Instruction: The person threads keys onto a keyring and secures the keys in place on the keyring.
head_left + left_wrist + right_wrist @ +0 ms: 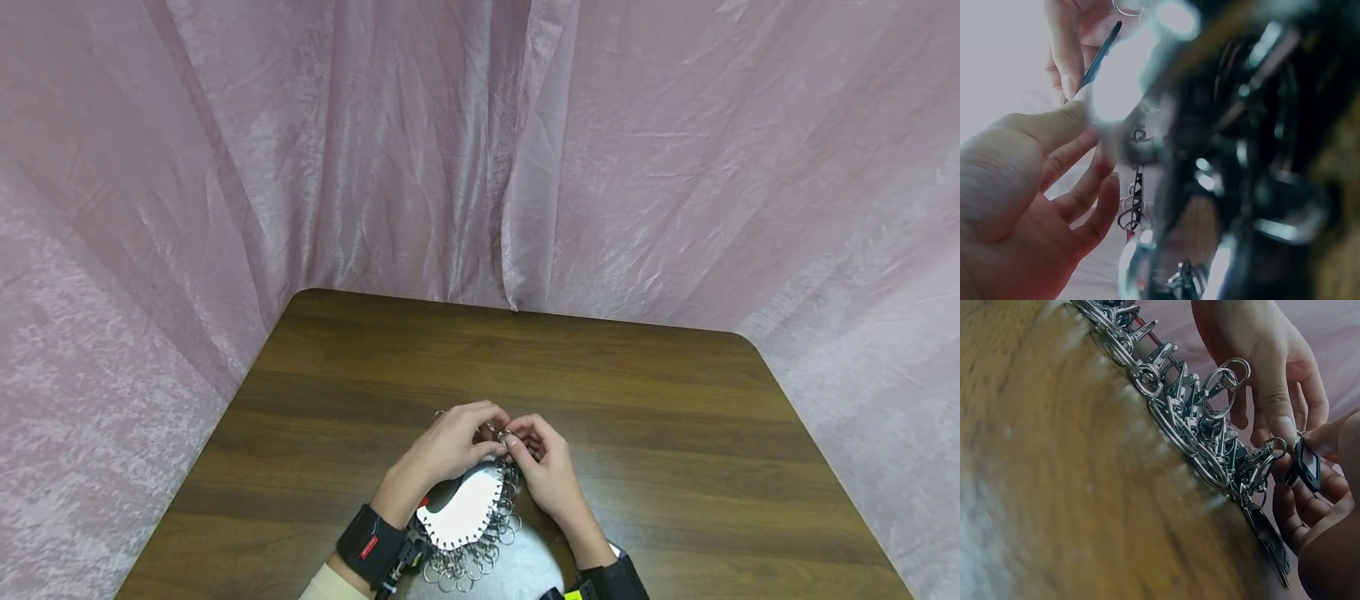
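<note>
A round, glossy white-and-black disc has small notches along its rim, and many metal key rings with swivel clasps hang from it. At its far right edge my left hand pinches the small ring at the end of a black-framed key tag. Opposite it, my right hand pinches the tag between thumb and fingers. The two thumbs nearly meet. A second black tag hangs below the clasps in the right wrist view. Blurred metal covers much of the left wrist view.
The disc lies on a brown wooden table near its front edge. Behind the table hangs a pink velvet curtain. Black straps wrap both wrists. Several clasps crowd close to the fingers.
</note>
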Demonstrator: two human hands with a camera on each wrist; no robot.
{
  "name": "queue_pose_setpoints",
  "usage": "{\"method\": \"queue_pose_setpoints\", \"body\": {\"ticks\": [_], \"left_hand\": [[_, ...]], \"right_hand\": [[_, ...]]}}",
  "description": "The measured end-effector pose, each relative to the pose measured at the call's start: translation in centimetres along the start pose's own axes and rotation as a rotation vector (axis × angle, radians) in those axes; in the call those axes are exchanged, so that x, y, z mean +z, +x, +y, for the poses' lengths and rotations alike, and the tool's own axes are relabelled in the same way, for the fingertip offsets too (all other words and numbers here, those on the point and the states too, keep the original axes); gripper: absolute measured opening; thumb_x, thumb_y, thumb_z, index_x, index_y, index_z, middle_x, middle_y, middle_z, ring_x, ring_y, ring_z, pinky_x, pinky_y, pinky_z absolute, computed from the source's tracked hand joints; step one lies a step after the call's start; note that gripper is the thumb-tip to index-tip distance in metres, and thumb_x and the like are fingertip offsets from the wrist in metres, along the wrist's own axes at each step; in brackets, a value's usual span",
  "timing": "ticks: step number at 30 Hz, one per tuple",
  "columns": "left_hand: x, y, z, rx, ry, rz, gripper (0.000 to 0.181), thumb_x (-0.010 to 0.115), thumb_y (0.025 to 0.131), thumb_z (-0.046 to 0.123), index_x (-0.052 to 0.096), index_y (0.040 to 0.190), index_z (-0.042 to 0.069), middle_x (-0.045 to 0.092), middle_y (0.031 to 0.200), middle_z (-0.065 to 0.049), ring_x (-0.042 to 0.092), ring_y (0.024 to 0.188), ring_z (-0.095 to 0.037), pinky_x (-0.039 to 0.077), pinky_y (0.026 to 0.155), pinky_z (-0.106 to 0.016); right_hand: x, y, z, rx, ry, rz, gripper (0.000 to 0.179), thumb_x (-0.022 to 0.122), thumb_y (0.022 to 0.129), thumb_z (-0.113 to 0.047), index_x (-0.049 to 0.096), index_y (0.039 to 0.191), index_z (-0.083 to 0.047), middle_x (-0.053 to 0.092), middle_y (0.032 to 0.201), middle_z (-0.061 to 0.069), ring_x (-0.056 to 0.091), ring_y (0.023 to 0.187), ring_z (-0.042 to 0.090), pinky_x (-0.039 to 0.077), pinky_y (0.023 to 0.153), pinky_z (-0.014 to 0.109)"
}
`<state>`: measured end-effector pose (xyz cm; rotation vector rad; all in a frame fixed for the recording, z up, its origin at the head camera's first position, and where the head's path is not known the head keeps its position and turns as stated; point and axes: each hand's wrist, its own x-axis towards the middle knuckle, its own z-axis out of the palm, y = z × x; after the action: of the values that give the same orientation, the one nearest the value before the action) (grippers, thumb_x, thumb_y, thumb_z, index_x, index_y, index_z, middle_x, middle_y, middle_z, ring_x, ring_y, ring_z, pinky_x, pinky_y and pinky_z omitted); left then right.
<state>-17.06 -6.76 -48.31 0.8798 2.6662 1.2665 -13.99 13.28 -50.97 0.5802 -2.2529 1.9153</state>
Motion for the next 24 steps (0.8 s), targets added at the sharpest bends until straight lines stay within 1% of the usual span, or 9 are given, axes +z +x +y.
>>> {"method": "queue_pose_setpoints", "body": {"ticks": [3,6,10,13,17,20,22,24], "left_hand": [[0.01,0.0,-0.08,0.008,0.006,-0.002,0.025,0.083,0.094,0.018,0.074,0.117,0.019,0.07,0.11,0.008,0.065,0.089,-0.003,0.055,0.077,-0.026],[0.0,0.0,-0.1,0.013,0.018,0.001,0.022,0.082,0.094,0.019,0.075,0.115,0.018,0.07,0.108,0.008,0.065,0.088,-0.003,0.055,0.076,-0.026],[0.0,-0.04,-0.08,0.023,0.045,0.001,0.018,0.079,0.098,0.022,0.075,0.114,0.019,0.069,0.106,0.009,0.062,0.085,-0.002,0.053,0.074,-0.025],[0.0,-0.1,0.01,0.023,0.053,-0.005,0.016,0.077,0.1,0.024,0.075,0.115,0.02,0.068,0.106,0.009,0.062,0.084,-0.003,0.053,0.074,-0.025],[0.01,-0.19,0.17,0.006,0.029,-0.024,0.024,0.079,0.098,0.022,0.073,0.122,0.02,0.07,0.111,0.008,0.066,0.089,-0.005,0.055,0.077,-0.025],[0.03,-0.25,0.23,-0.014,0.017,-0.043,0.031,0.08,0.097,0.019,0.071,0.127,0.02,0.071,0.115,0.007,0.067,0.092,-0.005,0.055,0.08,-0.026],[0.07,-0.29,0.22,-0.025,0.018,-0.053,0.033,0.081,0.097,0.018,0.07,0.128,0.021,0.071,0.114,0.007,0.066,0.092,-0.004,0.055,0.08,-0.027],[0.08,-0.33,0.26,-0.025,0.033,-0.06,0.033,0.081,0.097,0.017,0.07,0.128,0.022,0.071,0.114,0.007,0.066,0.092,-0.003,0.055,0.082,-0.027]], "right_hand": [[0.05,-0.04,-0.06,0.022,0.049,0.007,0.01,0.065,0.102,0.004,0.063,0.112,0.007,0.068,0.098,0.025,0.069,0.078,0.024,0.06,0.071,0.029],[0.06,-0.02,-0.11,0.049,0.088,0.014,0.011,0.064,0.102,0.004,0.061,0.112,0.009,0.067,0.1,0.028,0.068,0.078,0.022,0.06,0.07,0.03],[0.08,0.02,-0.27,0.07,0.078,0.026,0.01,0.065,0.102,0.003,0.062,0.111,0.008,0.067,0.098,0.026,0.067,0.077,0.024,0.059,0.068,0.028],[0.11,-0.01,-0.4,0.079,0.051,0.04,0.009,0.066,0.102,0.002,0.064,0.11,0.006,0.068,0.097,0.024,0.068,0.08,0.023,0.057,0.069,0.025],[0.19,-0.06,-0.57,0.085,0.026,0.056,0.009,0.067,0.101,0.001,0.064,0.109,0.004,0.07,0.098,0.023,0.069,0.084,0.018,0.055,0.073,0.022],[0.29,-0.09,-0.64,0.089,0.023,0.06,0.009,0.066,0.102,0.001,0.064,0.11,0.004,0.07,0.098,0.024,0.069,0.085,0.018,0.054,0.075,0.022],[0.38,-0.12,-0.66,0.105,0.036,0.068,0.01,0.066,0.102,0.001,0.063,0.11,0.005,0.07,0.099,0.023,0.069,0.086,0.018,0.054,0.076,0.023],[0.5,-0.17,-0.64,0.132,0.074,0.081,0.011,0.065,0.102,0.002,0.062,0.111,0.006,0.07,0.098,0.023,0.068,0.086,0.017,0.054,0.077,0.023]]}}
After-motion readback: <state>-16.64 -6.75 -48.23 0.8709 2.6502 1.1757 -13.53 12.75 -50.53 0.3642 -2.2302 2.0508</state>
